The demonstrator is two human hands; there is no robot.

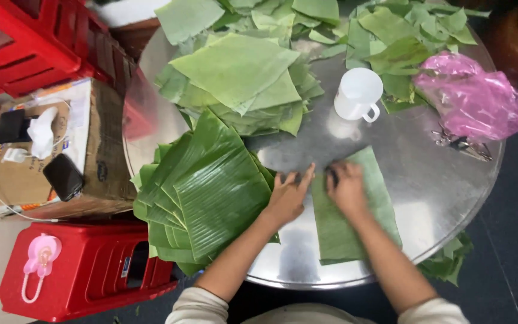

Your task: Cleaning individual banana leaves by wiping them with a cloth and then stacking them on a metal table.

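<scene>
Work seems only begun: one leaf strip [355, 210] lies flat at the near edge of the round metal bench [439, 198], under both hands. The left hand [288, 195] is open, fingers spread, pressing its left edge; the right hand [346, 189] presses flat on its top. A big pile of dark leaves [205, 192] at the left edge and a lighter leaf heap [241, 78] at the far side lie untouched. A pink plastic bag [469, 99] sits at the right edge, a cardboard box [97, 156] beside the bench.

The round metal desk [439, 180] carries stacked banana leaves [211, 186], one flat leaf strip [379, 198], a white cup [358, 94], a pink bag [472, 99] and keys [463, 144].
</scene>
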